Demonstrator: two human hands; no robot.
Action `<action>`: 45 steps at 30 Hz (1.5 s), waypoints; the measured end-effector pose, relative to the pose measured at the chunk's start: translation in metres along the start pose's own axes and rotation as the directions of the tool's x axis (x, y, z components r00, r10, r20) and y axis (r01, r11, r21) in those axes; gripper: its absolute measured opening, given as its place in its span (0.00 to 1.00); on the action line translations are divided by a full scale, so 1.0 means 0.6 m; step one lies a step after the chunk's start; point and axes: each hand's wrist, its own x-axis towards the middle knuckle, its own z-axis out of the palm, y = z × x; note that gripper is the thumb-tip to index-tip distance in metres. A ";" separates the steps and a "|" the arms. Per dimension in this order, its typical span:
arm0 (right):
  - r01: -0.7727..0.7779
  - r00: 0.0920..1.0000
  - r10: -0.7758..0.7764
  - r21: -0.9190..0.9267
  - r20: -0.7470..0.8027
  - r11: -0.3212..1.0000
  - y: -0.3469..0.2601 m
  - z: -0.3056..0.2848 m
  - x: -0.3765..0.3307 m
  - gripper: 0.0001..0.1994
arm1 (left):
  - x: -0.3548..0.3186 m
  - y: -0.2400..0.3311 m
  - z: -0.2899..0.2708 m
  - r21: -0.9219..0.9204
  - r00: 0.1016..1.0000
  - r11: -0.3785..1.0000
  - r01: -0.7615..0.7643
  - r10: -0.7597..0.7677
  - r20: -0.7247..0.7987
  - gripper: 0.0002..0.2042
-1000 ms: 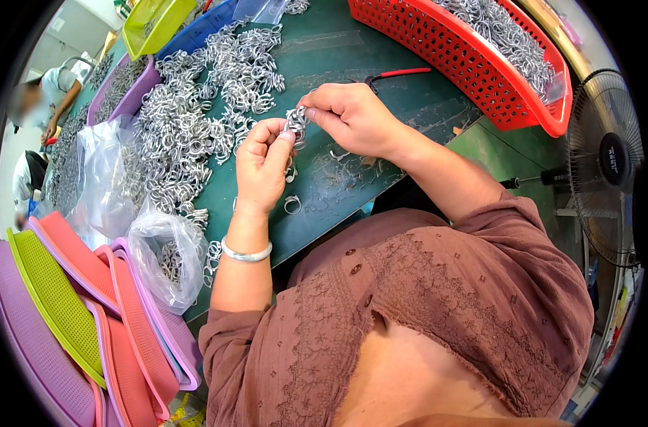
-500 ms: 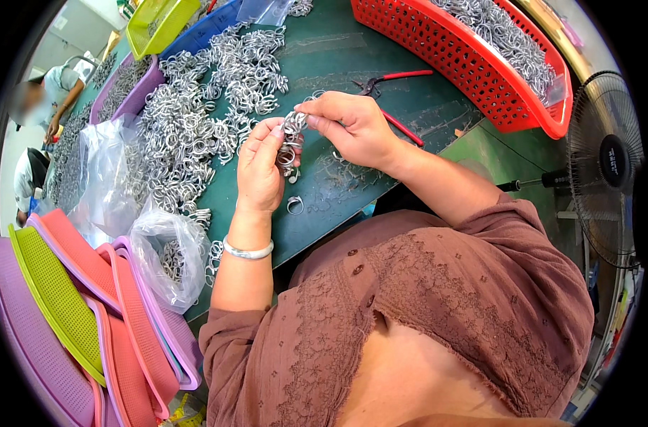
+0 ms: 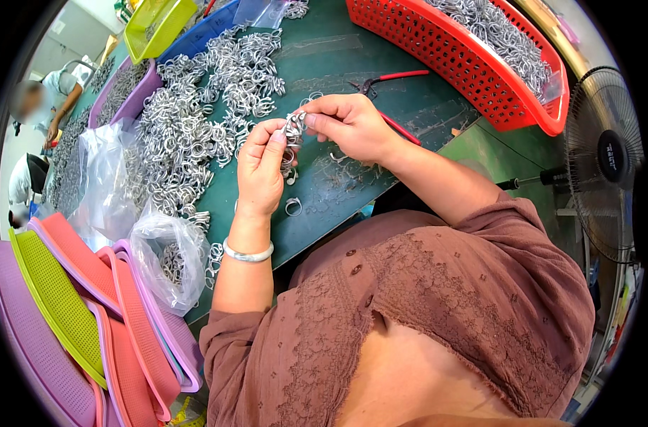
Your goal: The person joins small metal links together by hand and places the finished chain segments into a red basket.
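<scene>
A small bunch of grey metal rings [image 3: 292,132] is held upright in my left hand [image 3: 261,167], thumb and fingers closed around it. From the right, my right hand [image 3: 352,128] pinches the top of the same bunch between thumb and forefinger. One loose ring [image 3: 293,206] lies on the green table below the hands. Beyond my right hand are red-handled pliers [image 3: 370,85], their jaws pointing toward the hands. A big heap of metal rings [image 3: 174,135] spreads over the table left of my left hand.
A red perforated basket [image 3: 473,71] full of rings stands at the far right, near a black fan [image 3: 610,160]. On the left are a clear plastic bag [image 3: 169,245] with rings, stacked colored baskets [image 3: 60,306] and a purple bin [image 3: 142,89]. Another person [image 3: 60,89] is at the far left.
Both hands stay nearly in place on the bunch of rings. My right hand's fingers have shifted slightly at its top. The view has moved a little.
</scene>
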 end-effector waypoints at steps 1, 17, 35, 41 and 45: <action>-0.050 0.999 0.049 0.033 0.008 0.998 -0.001 -0.001 0.000 0.08 | 0.000 0.002 0.005 -0.004 1.000 1.000 0.002 -0.002 -0.010 0.08; -0.044 0.998 0.045 -0.031 0.052 0.999 -0.003 0.000 0.002 0.09 | 0.000 0.004 0.000 -0.006 0.995 0.996 0.088 -0.088 -0.053 0.08; -0.153 0.984 0.136 0.153 0.115 0.976 -0.013 -0.008 0.008 0.11 | 0.000 0.011 0.012 -0.037 0.993 0.992 0.118 -0.119 -0.022 0.09; -0.096 0.992 0.089 0.077 0.089 0.992 -0.020 -0.012 0.009 0.12 | 0.001 0.013 0.009 0.010 0.985 0.985 0.171 -0.171 -0.016 0.09; 0.045 0.987 -0.042 -0.017 0.158 0.999 -0.017 -0.016 0.013 0.12 | 0.001 0.019 0.008 -0.059 0.973 0.972 0.226 -0.229 -0.041 0.10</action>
